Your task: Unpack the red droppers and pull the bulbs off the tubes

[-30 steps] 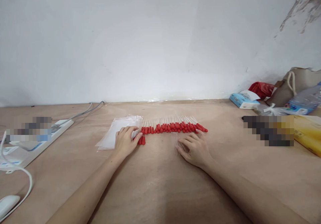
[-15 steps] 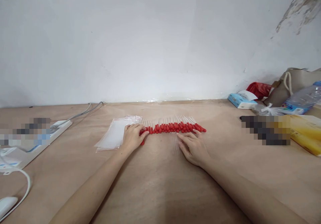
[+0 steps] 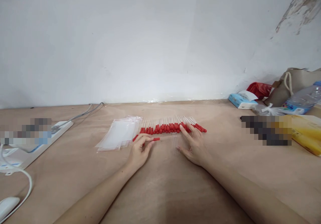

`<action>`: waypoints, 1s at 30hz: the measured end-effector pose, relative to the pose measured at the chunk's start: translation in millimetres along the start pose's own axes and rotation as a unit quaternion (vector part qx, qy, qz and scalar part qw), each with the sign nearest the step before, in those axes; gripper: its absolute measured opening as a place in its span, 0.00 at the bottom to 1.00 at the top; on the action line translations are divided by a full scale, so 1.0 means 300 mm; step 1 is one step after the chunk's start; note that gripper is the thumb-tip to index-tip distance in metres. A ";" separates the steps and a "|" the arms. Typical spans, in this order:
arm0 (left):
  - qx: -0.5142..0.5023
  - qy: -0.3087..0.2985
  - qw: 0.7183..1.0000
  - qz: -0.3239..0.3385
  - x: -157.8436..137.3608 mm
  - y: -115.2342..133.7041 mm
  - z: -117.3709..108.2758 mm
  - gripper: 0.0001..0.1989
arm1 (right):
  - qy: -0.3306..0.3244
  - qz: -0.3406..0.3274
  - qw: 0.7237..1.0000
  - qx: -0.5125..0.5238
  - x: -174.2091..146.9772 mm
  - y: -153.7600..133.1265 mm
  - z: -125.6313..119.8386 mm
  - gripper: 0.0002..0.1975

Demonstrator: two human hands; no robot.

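Pinching a red piece point(image 3: 156, 139) between thumb and fingers, left grip point(image 3: 139, 152) is closed tight, low over bench point(image 3: 150, 190), just on the near side of the row point(image 3: 164, 128). Piece lies sideways, red end poking out to the right; rest hidden by fingers. More red shows behind and between the fingers; can't tell if held. Right grip point(image 3: 195, 145) is spread, thumb well apart from fingers, fingertips on the right part of the row, no piece visibly clasped. Row runs side to side, red ends toward the person, thin pale ends toward the wall point(image 3: 150, 43). Clear sticks point(image 3: 173, 144) lie just beside right thumb; contact unclear. Clear bags point(image 3: 119, 133) overlap flat, left of the row. Far left: power strip point(image 3: 62, 127) with cables. Far right: tissue box point(image 3: 240, 100), bottle point(image 3: 304, 98), yellow pack point(image 3: 304, 130). Pixelated patches unreadable.
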State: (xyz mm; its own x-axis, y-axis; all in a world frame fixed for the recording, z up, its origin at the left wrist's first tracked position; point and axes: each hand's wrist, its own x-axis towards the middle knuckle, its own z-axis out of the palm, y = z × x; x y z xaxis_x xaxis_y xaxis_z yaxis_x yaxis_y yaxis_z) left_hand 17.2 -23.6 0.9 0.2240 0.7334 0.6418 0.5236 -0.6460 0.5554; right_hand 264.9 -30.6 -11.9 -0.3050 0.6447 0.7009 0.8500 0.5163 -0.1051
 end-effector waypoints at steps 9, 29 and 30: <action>-0.019 -0.081 0.996 0.041 -0.017 0.043 0.045 0.05 | -0.060 -0.110 0.991 0.043 0.006 -0.021 -0.013 0.16; 0.126 -0.164 0.973 0.104 -0.001 0.064 0.043 0.08 | -0.031 -0.135 0.987 0.084 -0.001 -0.040 -0.008 0.07; 0.124 -0.168 0.972 0.106 -0.002 0.065 0.042 0.08 | -0.027 -0.137 0.986 0.085 -0.002 -0.040 -0.008 0.07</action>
State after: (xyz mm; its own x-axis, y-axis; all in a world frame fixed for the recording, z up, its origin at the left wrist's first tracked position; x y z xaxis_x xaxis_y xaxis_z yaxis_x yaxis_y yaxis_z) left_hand 37.6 -34.0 4.6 0.5828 0.6435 0.4962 0.6083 -0.7504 0.2586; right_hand 255.9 -38.5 -9.3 -0.5400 0.4937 0.6817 0.6489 0.7600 -0.0364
